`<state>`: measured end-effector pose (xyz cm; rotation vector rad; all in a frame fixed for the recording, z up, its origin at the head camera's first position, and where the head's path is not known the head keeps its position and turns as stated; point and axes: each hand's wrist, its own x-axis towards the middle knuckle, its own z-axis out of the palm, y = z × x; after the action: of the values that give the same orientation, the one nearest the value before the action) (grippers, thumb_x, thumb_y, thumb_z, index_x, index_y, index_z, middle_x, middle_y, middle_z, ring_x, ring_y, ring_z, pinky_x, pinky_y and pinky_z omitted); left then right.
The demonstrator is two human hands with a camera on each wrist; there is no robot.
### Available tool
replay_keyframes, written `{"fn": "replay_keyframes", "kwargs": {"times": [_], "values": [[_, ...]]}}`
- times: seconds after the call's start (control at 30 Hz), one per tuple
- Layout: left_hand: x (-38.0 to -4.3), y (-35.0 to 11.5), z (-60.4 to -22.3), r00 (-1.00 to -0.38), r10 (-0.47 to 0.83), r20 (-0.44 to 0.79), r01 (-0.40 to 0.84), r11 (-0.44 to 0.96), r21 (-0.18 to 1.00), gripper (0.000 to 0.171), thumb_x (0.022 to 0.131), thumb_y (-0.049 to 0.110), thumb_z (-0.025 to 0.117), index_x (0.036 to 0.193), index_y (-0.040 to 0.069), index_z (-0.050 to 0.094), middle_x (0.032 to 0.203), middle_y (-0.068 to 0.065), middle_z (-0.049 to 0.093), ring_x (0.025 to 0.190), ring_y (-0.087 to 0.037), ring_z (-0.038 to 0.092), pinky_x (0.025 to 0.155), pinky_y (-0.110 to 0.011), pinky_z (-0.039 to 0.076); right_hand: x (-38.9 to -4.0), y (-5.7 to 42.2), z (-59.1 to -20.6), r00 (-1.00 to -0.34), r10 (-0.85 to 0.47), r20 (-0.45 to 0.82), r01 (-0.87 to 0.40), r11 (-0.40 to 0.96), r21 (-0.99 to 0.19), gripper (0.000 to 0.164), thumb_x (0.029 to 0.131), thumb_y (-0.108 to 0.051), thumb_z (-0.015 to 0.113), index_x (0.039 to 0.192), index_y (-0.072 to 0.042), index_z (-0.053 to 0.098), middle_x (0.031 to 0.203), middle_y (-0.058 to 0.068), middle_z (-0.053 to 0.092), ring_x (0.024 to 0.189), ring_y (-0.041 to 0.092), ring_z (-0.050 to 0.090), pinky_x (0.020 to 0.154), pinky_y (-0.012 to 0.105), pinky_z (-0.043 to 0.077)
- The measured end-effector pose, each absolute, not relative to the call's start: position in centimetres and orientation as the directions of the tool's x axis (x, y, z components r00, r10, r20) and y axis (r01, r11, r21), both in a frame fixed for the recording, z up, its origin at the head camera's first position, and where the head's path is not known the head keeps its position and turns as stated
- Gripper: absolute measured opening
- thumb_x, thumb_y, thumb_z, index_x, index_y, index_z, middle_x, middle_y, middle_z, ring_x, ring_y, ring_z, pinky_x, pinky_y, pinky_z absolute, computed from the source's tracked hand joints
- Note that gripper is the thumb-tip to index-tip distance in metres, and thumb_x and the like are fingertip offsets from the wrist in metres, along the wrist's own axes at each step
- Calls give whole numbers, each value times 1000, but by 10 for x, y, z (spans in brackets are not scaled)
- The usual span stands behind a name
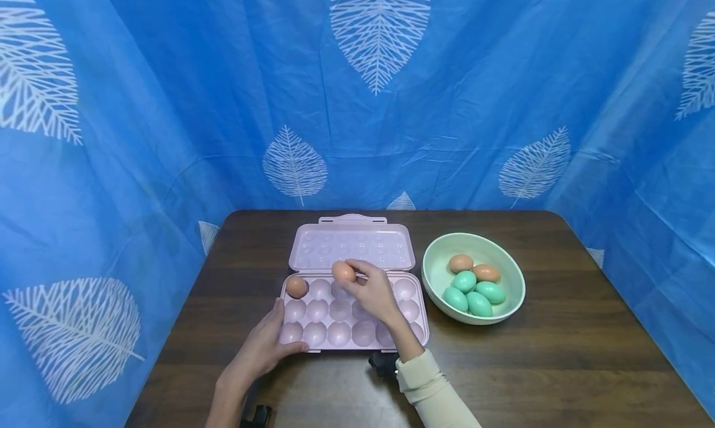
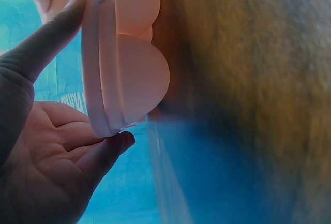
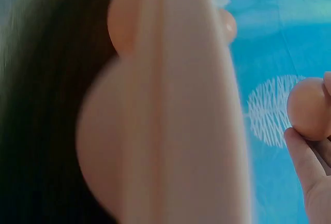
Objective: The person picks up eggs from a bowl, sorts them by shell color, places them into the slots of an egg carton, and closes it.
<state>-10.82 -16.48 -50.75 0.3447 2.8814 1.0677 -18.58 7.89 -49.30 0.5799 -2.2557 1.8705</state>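
Head view shows fingers (image 1: 363, 266) pinching a smooth, orange-brown egg (image 1: 342, 271)

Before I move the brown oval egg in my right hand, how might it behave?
The brown oval egg would probably roll on the dark wooden table, given its rounded sides. Its surface looks smooth, so it may slip if the right hand pinches loosely. The pale pink tray should limit rolling, given its rounded hollows.

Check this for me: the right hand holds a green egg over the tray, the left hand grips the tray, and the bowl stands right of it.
Wrong colour: the head view shows the right hand holding a brown egg over the tray. The left hand grips the tray and the bowl stands right of it.
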Motion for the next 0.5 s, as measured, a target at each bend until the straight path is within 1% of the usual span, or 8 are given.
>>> {"fn": "replay_keyframes", "kwargs": {"times": [0.1,0.27,0.5], "values": [[-108,-164,-508,-971,234,41,203,725,658,110,74,37,87,146,-19,24,150,-38,27,138,-46,32,110,-54,29,-184,69,-497,-909,-217,356,-391,149,-908,44,84,-3,77,123,12,61,121,26,63,114,38,61,90,40,53],[-105,-164,-509,-968,247,40,212,720,661,110,75,36,86,145,-20,24,150,-38,26,138,-46,32,110,-54,29,-180,56,-504,-911,-247,331,-386,223,-895,40,85,-5,76,121,8,64,119,21,66,112,31,63,90,33,53],[-106,-165,-508,-969,243,50,217,733,645,108,76,36,85,145,-20,24,149,-39,26,138,-48,32,110,-56,29,-181,44,-509,-904,-248,349,-406,238,-882,42,81,0,77,120,11,63,117,24,66,111,36,63,90,30,53]]}}
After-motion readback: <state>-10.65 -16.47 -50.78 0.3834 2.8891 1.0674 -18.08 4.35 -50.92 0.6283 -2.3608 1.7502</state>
